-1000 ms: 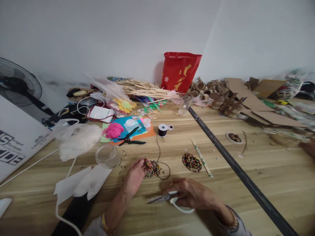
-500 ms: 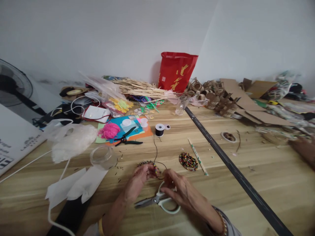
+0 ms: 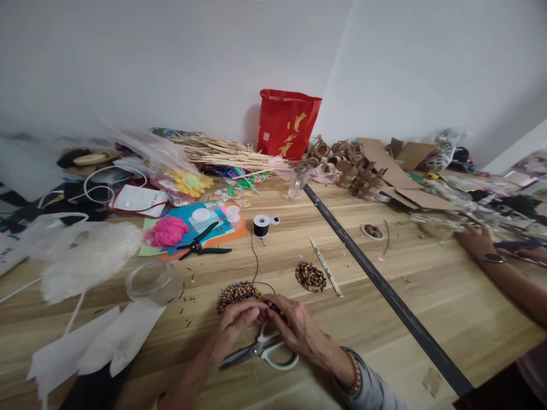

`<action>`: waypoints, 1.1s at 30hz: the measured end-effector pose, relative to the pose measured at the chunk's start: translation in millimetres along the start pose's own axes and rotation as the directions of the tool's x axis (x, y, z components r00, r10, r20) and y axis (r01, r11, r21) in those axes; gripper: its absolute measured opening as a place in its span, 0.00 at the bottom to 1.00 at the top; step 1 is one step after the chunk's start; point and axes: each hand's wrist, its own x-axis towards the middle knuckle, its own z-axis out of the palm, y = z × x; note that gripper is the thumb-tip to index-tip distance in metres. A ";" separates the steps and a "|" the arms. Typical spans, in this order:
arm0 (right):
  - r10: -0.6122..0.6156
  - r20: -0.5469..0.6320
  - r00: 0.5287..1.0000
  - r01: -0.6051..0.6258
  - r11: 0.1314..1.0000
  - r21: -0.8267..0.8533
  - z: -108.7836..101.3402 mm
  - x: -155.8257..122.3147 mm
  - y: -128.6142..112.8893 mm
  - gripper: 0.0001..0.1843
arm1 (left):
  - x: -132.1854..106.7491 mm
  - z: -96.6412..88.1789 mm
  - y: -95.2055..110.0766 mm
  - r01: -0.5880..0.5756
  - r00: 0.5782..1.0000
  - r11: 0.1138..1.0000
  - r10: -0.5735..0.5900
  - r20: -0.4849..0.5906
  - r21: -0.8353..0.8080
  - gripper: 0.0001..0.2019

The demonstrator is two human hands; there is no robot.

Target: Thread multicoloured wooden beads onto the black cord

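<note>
My left hand [image 3: 233, 327] and my right hand [image 3: 294, 327] meet fingertip to fingertip at the near edge of a round beaded piece [image 3: 236, 294]. Both pinch at the black cord [image 3: 255, 263] there; what exactly sits between the fingers is hidden. The cord runs up to a black spool [image 3: 261, 225]. White-handled scissors [image 3: 260, 352] lie on the table under my hands, not gripped. A second beaded disc [image 3: 310, 277] lies to the right, beside a thin stick [image 3: 325, 266].
Black pliers [image 3: 200, 245] and pink yarn [image 3: 166, 232] rest on coloured paper. A glass jar [image 3: 152, 281], plastic bags, white paper, a red bag [image 3: 285, 124], bamboo sticks and cardboard crowd the table. Another person's hand with a watch [image 3: 481, 244] works at the right.
My right hand let go of the scissors and joined the left at the beaded piece, which now lies flat on the table. The view swung right, showing the other person's arm.
</note>
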 end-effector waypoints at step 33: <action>0.509 -0.426 0.748 -0.663 0.551 -0.507 -97.6 -14.8 83.5 0.09 | 11.1 -17.8 -19.2 0.082 0.972 0.997 -0.078 -0.222 0.009 0.13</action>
